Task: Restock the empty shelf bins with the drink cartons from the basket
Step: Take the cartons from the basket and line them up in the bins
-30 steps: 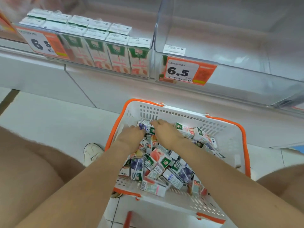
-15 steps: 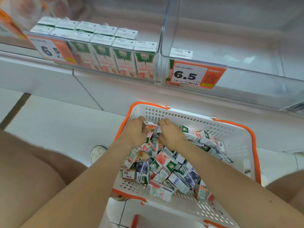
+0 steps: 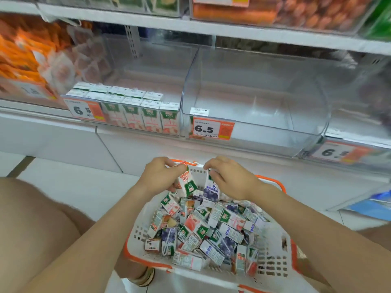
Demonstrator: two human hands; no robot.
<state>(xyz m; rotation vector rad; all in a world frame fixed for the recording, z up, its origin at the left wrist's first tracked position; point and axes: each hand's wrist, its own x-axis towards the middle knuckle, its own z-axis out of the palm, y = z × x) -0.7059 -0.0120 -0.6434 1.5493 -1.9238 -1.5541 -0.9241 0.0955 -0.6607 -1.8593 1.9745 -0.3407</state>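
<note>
A white basket with an orange rim (image 3: pixel 273 259) sits on the floor below me, holding several small drink cartons (image 3: pixel 203 227). My left hand (image 3: pixel 160 175) grips a peach-and-green carton (image 3: pixel 187 183) lifted above the pile. My right hand (image 3: pixel 228 176) grips a purple grape carton (image 3: pixel 211 189) beside it. Ahead on the low shelf, a clear bin (image 3: pixel 254 115) holds a single carton (image 3: pixel 198 112) behind its 6.5 price tag (image 3: pixel 212 129). The bin to its left (image 3: pixel 135 115) holds rows of upright peach cartons.
A third clear bin with a 6.5 tag (image 3: pixel 336 152) stands at the right. Orange snack bags (image 3: pixel 23 58) fill the shelf at the left. An upper shelf edge (image 3: pixel 190 26) runs above the bins. White floor tiles (image 3: pixel 63 182) lie left of the basket.
Both hands have risen out of the pile, each lifting a carton toward the basket's far rim. The view has tilted up, showing more of the shelves.
</note>
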